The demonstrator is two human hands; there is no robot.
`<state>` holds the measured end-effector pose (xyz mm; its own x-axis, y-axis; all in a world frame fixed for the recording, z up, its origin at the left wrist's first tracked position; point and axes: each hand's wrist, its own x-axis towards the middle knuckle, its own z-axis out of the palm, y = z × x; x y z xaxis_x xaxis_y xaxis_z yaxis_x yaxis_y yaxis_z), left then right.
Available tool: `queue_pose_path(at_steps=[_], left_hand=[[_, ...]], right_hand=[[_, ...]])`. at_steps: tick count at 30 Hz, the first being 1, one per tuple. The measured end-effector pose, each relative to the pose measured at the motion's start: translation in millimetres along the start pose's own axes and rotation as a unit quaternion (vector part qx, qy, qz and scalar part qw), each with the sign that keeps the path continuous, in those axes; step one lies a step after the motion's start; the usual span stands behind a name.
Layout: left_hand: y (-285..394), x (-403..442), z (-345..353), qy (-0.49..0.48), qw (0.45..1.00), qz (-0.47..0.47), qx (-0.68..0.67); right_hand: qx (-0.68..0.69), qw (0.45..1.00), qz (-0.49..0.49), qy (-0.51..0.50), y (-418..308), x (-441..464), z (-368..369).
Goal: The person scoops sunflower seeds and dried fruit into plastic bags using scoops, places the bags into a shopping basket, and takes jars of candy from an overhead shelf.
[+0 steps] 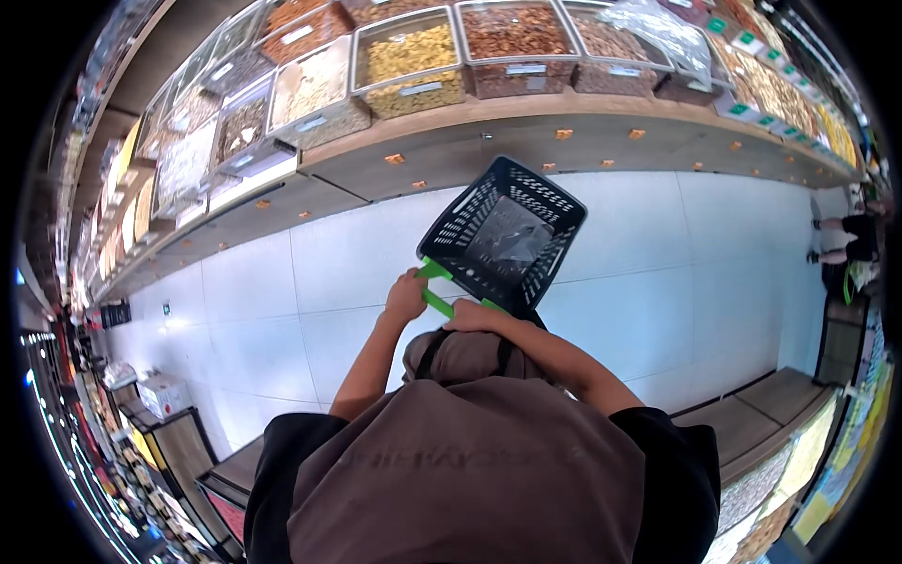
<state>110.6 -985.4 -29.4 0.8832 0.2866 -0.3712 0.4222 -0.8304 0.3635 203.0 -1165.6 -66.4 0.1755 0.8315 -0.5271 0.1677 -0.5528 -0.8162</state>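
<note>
A dark shopping basket (567, 214) with green handle parts hangs in front of my body, above the pale floor. Clear plastic (517, 242) lies at its bottom. My left hand (406, 295) is closed round the green handle (437, 303) at the basket's near left corner. Just to the right, my right hand (472, 316) rests against the handle's other end, with its fingers curled at the near rim.
Beyond the basket, a long wooden counter (442, 117) carries clear bins, among them yellow pieces (409, 54) and brown nuts (517, 33). A plastic bag (662, 33) covers bins at right. Another person (855, 235) stands far right. A white box (163, 396) is lower left.
</note>
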Motion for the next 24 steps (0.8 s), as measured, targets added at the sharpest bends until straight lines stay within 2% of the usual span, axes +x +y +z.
queue_pose_path(at_steps=[2, 4, 6, 8, 10, 12, 14, 15, 18, 20, 24], left_hand=[[-5.0, -42.3, 5.2, -0.001, 0.999, -0.034, -0.02], [-17.3, -80.5, 28.6, 0.017, 0.998, -0.034, -0.05], [-17.7, -109.9, 47.0, 0.04, 0.993, -0.091, -0.057], [-17.6, -128.1, 61.5, 0.046, 0.992, -0.105, -0.057], [-8.1, -146.6, 57.3, -0.022, 0.992, -0.088, -0.09], [-4.4, -148.8, 65.6, -0.045, 0.993, -0.06, -0.089], [15.1, -142.8, 62.9, -0.153, 0.972, -0.075, -0.159], [20.1, -137.6, 69.0, -0.146, 0.973, -0.041, -0.176], [31.8, -125.4, 79.6, -0.114, 0.97, 0.005, -0.213], [38.1, -111.5, 76.3, -0.12, 0.972, 0.008, -0.204], [60.1, -85.0, 64.0, -0.073, 0.971, 0.003, -0.227]], right_hand=[[-0.054, 0.995, -0.017, -0.081, -1.6, -4.0, 17.6], [-0.084, 0.991, -0.026, -0.104, 1.3, -13.4, 39.3], [-0.135, 0.984, -0.013, -0.115, -0.4, -18.6, 53.3], [-0.175, 0.978, -0.035, -0.106, -2.7, -25.2, 56.2], [-0.27, 0.955, -0.025, -0.119, -19.7, -39.3, 43.5], [-0.3, 0.95, -0.038, -0.083, -24.1, -50.5, 39.0], [-0.357, 0.932, -0.023, -0.055, -35.9, -66.4, 22.5], [-0.39, 0.92, -0.038, -0.016, -34.1, -70.5, 18.3], [-0.43, 0.901, -0.056, -0.01, -30.0, -67.7, -2.5], [-0.443, 0.892, -0.087, 0.0, -23.8, -57.7, -12.3], [-0.448, 0.886, -0.115, -0.031, -28.8, -40.4, -29.0]])
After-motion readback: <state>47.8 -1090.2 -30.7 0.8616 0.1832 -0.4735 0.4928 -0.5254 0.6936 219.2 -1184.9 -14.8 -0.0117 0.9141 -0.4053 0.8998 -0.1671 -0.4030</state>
